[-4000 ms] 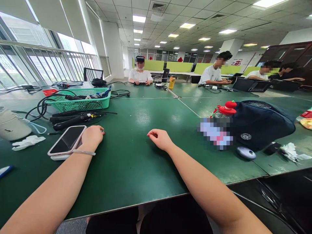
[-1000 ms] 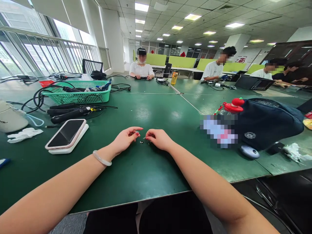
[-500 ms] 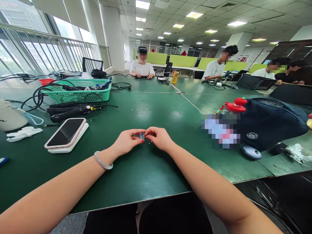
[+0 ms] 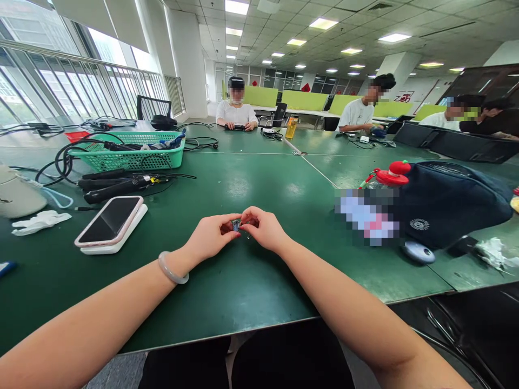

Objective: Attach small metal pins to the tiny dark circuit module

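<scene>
Pinched between the thumb and fingers of my left hand (image 4: 208,236) is a tiny blue circuit board (image 4: 235,225), held just above the green table (image 4: 194,313). My right hand (image 4: 265,229) meets it from the other side, its thumb and forefinger closed at the board's right edge. Whether those fingertips grip the board or some smaller part is hidden. A small shiny metal bit (image 4: 249,236) shows under the right fingers, too small to name.
To the left lie a phone (image 4: 109,222) on a white box, a crumpled tissue (image 4: 40,222), black cable-like gear (image 4: 117,186) and a green basket (image 4: 133,158). At right are a dark blue bag (image 4: 454,205), a red-capped bottle (image 4: 387,178) and a mouse (image 4: 419,252). Several people sit beyond.
My left hand has come from beside the phone to the middle, meeting my right hand. The blue board shows between them since half a second ago, and has turned slightly.
</scene>
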Demonstrator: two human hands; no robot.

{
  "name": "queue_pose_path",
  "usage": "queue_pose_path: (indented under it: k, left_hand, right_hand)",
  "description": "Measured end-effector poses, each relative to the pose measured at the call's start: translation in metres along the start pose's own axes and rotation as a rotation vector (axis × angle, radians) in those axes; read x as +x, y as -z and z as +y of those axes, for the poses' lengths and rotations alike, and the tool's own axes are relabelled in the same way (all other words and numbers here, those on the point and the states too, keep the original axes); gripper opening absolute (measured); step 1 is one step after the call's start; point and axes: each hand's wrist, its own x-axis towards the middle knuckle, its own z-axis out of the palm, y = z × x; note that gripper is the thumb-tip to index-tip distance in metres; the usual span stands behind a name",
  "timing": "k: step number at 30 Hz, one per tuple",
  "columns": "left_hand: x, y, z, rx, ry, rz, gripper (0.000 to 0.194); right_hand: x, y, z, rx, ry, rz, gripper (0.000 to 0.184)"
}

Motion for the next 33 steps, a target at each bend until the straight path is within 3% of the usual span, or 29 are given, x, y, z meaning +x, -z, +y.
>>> queue_pose_path:
  k: [24, 33]
  left_hand:
    - [0.0006, 0.0003, -0.0019, 0.036, -0.019, -0.046, 0.043]
    - [0.0029, 0.0014, -0.0023, -0.073, 0.034, -0.046, 0.041]
  right_hand:
    - [-0.0027, 0.0007, -0.0067, -0.110, 0.011, -0.023, 0.018]
    - [-0.0021, -0.0013, -0.0087, -0.131, 0.027, -0.005, 0.018]
